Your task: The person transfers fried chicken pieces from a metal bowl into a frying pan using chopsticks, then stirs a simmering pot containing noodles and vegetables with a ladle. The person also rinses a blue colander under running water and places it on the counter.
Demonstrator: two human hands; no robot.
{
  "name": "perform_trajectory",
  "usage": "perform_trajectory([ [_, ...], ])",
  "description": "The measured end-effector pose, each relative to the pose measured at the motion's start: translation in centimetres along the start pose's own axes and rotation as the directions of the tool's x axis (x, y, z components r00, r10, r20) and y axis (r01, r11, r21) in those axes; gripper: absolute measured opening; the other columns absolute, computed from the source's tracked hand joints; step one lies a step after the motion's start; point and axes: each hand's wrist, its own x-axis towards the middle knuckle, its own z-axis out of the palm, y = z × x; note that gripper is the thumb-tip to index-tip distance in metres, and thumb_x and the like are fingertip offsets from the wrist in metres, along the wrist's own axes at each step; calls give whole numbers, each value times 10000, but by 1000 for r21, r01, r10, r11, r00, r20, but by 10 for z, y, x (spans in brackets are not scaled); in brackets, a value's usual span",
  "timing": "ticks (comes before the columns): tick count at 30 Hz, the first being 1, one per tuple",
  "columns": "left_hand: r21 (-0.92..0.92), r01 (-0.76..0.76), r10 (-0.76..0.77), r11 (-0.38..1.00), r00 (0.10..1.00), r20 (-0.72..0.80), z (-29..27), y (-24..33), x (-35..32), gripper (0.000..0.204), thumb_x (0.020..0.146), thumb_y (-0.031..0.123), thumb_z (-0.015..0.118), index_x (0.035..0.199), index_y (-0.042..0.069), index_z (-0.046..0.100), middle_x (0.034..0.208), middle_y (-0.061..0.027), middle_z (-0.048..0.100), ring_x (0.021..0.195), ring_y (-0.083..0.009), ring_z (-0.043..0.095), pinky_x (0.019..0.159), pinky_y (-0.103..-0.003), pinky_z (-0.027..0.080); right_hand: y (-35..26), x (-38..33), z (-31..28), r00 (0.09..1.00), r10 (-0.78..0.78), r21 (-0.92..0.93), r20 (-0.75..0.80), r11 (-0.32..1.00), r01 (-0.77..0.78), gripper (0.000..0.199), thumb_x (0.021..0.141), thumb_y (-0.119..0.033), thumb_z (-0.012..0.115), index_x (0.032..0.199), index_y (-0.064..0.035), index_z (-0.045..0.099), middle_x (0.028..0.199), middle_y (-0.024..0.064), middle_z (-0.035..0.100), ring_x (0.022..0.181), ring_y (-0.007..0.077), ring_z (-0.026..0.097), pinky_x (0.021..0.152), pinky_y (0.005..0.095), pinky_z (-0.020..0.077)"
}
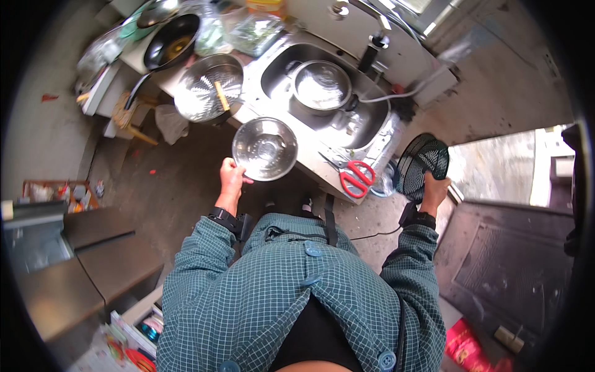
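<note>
My left hand [232, 178] grips the rim of a shiny metal bowl [265, 149], held up in front of the counter edge; its inside faces up and looks bare. Off to the right, my right hand [436, 187] is closed on the edge of a dark mesh basket [423, 162], tilted beside the counter's end. Between the two hands, scissors with red handles [357, 179] lie on the counter corner. In the steel sink [277, 69] stands a lidded metal pot [321, 85].
Left of the sink are a steel pan [209, 87] with a wooden stick across it and a black frying pan [171, 42]. Clear plastic bags [257, 34] lie behind. A black faucet [372, 53] rises at the sink's back. A dark panel [505, 260] stands at right.
</note>
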Motion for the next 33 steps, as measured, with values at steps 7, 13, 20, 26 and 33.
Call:
perform_trajectory([
  [7, -18, 41, -39, 999, 994, 97, 29, 1, 97, 132, 737, -43, 521, 824, 1, 434, 757, -128, 540, 488, -227, 577, 392, -305, 529, -29, -6, -18, 964, 9, 923, 265, 289, -256, 310, 801, -128, 617, 1072, 7, 547, 986, 127, 628, 867, 226, 633, 766, 355, 523],
  [13, 53, 80, -90, 995, 966, 243, 28, 4, 131, 146, 777, -35, 512, 864, 13, 404, 770, -126, 528, 507, -223, 587, 410, -300, 532, -96, -74, 23, 817, -184, 820, 547, -80, -567, 300, 839, -168, 543, 1085, 1, 565, 1007, 118, 651, 898, 258, 643, 796, 392, 532],
  [20, 650, -169, -116, 741, 921, 372, -5, 71, 116, 356, 825, 265, 652, 979, 5, 463, 678, -142, 572, 547, -245, 613, 484, -346, 491, -137, -111, 84, 727, -160, 731, 668, -41, -681, 294, 846, -210, 568, 1068, -17, 582, 1032, 105, 653, 937, 264, 625, 867, 430, 486],
  [26, 324, -946, 463, 28, 300, 834, 38, 197, 95, 689, 651, 206, 765, 1236, 38, 442, 1258, -205, 429, 1195, -401, 389, 992, -474, 329, -225, -114, 114, 556, -288, 592, 780, 48, -805, 342, 882, -268, 553, 1129, -32, 555, 1104, 99, 629, 991, 248, 605, 910, 420, 453],
  [33, 108, -938, 399, 328, 242, 884, 127, 189, 149, 113, 762, 76, 652, 845, 29, 591, 730, -148, 569, 705, -282, 591, 666, -336, 476, -310, -75, 139, 249, -523, 458, 815, 320, -829, 418, 927, -389, 501, 1085, -7, 565, 1045, 109, 648, 937, 233, 636, 838, 398, 513],
])
